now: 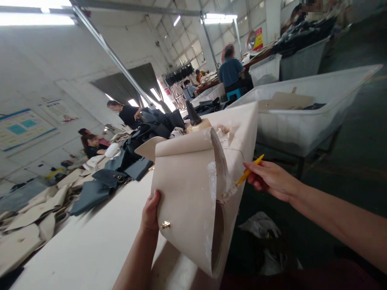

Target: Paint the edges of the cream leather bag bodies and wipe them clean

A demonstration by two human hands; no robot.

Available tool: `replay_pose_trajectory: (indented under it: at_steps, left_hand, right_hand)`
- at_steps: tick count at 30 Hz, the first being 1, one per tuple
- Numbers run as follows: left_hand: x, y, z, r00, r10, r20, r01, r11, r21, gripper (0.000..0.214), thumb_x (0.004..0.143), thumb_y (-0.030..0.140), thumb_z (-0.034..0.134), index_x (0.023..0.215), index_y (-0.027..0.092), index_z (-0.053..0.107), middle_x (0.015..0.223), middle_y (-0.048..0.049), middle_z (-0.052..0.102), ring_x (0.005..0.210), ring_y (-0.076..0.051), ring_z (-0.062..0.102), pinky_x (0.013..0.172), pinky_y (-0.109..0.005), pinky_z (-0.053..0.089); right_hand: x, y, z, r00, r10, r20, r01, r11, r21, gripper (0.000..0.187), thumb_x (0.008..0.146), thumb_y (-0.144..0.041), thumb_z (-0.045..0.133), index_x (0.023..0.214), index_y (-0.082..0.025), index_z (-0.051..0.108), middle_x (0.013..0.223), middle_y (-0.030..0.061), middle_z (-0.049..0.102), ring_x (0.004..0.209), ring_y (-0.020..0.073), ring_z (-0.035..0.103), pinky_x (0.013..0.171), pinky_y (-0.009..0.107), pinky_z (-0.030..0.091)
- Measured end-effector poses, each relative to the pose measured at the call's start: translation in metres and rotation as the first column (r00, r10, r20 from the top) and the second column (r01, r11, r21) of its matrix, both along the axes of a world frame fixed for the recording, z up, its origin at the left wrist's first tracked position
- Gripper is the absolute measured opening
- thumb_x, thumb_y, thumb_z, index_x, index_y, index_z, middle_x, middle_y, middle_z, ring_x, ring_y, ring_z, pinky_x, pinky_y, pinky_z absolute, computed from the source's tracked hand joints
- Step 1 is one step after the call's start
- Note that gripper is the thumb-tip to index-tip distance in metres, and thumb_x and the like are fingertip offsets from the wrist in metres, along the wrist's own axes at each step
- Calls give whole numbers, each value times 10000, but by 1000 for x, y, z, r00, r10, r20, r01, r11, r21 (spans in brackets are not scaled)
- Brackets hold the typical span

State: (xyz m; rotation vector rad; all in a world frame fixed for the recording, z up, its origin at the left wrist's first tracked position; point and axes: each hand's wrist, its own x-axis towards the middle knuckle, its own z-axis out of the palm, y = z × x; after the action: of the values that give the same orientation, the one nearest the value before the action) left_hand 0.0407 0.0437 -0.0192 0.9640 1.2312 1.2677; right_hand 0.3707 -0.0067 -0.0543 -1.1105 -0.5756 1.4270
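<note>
Care helps here, I think: left hand (pixel 150 213), fingers closed on the curled cream leather flap (pixel 187 189) at the middle of the frame above the white worktop (pixel 90 241), should hold it steady while right hand (pixel 269 179), fingers pinching the thin yellow stick (pixel 249 172), touches just its edge.

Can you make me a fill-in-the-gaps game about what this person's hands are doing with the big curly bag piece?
1. The right hand pinches a thin tool that is ____ in colour.
2. The left hand holds up the curled cream leather piece, with its thumb beside a small shiny ____-coloured clasp.
3. Further along the long white table lie bags that are dark ____.

Missing words: yellow, gold, blue.
</note>
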Motion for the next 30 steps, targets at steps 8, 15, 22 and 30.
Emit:
replay_pose_trajectory:
  at_steps: [8, 15, 22, 30]
  left_hand:
    - [-1, 0, 1, 1000, 3, -6, -3, 1000, 0, 578, 531, 479, 810, 952, 108, 671, 808, -101, 734, 754, -308, 703, 691, -388, 587]
    - [-2, -1, 0, 1000, -15, -14, 15, 1000, -4, 522, 598, 475, 774, 952, 104, 673, 793, -100, 732, 788, -302, 705, 717, -372, 583]
    - [-3, 1, -3, 999, -40, 36, 38, 998, 40, 547, 584, 468, 794, 983, 115, 668, 854, -95, 738, 734, -269, 703, 683, -350, 584]
    - [-7, 3, 1, 996, -74, 45, 69, 991, 111, 508, 629, 460, 758, 987, 111, 671, 847, -100, 732, 806, -278, 698, 725, -352, 572]
  right_hand:
    - [12, -2, -3, 898, -171, 406, 34, 946, 323, 494, 692, -670, 672, 690, -184, 583, 534, 25, 613, 395, 117, 519, 379, 210, 439]
    - [13, -3, 2, 891, -153, 427, -7, 937, 349, 475, 733, -643, 658, 719, -176, 574, 535, 15, 612, 394, 106, 520, 385, 191, 427]
    - [8, -28, 19, 975, -86, 203, -7, 908, 419, 396, 786, -550, 678, 757, -171, 571, 537, -7, 589, 396, 85, 493, 367, 159, 391]
    - [-10, -67, 25, 712, -278, 645, -191, 807, 559, 304, 913, -456, 536, 787, -189, 607, 590, 1, 615, 426, 110, 564, 415, 194, 450]
